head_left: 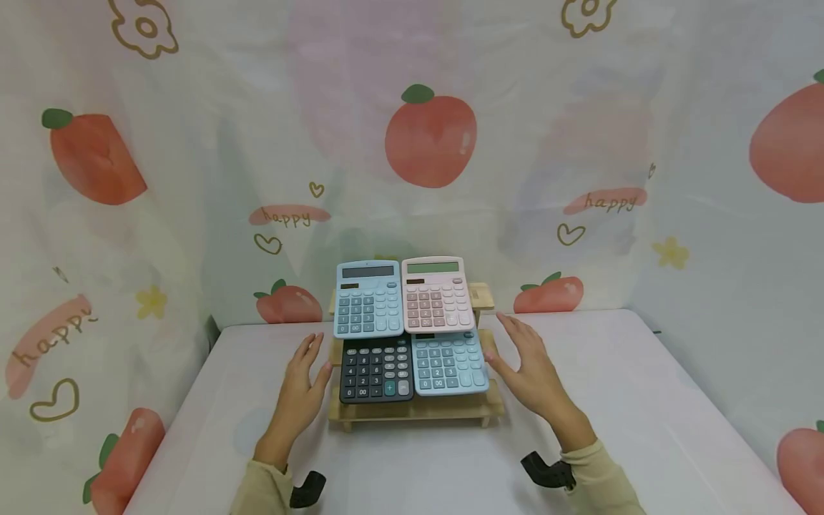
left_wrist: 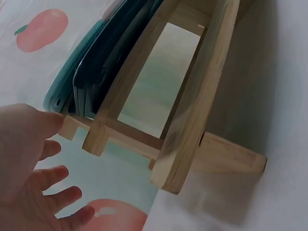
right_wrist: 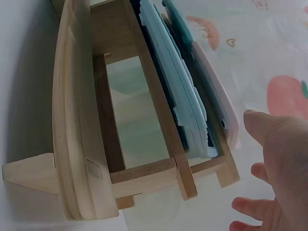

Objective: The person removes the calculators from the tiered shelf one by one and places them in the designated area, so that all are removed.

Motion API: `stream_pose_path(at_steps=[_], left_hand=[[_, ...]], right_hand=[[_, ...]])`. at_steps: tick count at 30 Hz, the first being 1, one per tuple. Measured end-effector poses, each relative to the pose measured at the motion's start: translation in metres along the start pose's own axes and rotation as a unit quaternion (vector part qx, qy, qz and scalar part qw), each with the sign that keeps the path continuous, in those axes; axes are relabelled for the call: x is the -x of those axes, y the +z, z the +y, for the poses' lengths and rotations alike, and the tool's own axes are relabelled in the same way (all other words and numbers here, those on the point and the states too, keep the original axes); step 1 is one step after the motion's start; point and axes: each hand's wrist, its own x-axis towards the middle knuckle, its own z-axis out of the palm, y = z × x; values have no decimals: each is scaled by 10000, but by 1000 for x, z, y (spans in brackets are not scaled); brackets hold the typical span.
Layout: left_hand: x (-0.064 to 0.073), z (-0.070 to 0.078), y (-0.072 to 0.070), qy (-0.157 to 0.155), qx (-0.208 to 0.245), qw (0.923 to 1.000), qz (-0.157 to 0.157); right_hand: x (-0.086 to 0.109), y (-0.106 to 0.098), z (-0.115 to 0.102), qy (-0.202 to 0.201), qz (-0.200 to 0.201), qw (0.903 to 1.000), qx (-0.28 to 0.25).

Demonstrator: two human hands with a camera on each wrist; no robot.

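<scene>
Four-legged support aside, a tiered wooden rack (head_left: pixel 444 410) holds calculators in two rows. The upper row has a blue calculator (head_left: pixel 368 322) on the left and a pink calculator (head_left: pixel 460 307) on the right. Below them lean a black calculator (head_left: pixel 376 370) and another blue calculator (head_left: pixel 450 363), their tops hidden. My left hand (head_left: pixel 300 393) hovers left of the rack, fingers spread, holding nothing. In the left wrist view its thumb (left_wrist: pixel 45 122) appears near a calculator's edge; contact is unclear. My right hand (head_left: pixel 534 375) is at the right side, fingers extended, holding nothing.
The rack stands on a white table (head_left: pixel 644 429) towards its back edge. Behind and beside it hangs a pale cloth (head_left: pixel 347 107) printed with fruit. Black curved pieces (head_left: pixel 547 472) sit at both wrists.
</scene>
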Motion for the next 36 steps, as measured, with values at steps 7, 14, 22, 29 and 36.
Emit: stream_pose_path(at_steps=[7,14,22,29,36], left_hand=[[-7,3,7,10,691,9975,114],[-12,3,15,-88,1146,9931,230],[-14,-1,22,-201,1304,9912,60],[-12,-2,24,-102,1190,9928,-9],[-9,-2,24,-218,1176,9928,24]], right_hand=[[1,6,-1,88,-124,9998,-102],[5,9,-5,96,-251,9992,-293],[5,13,-4,-73,-258,9987,-429],[6,17,-4,-48,-240,9988,-431],[8,18,-6,-54,-224,9991,-346]])
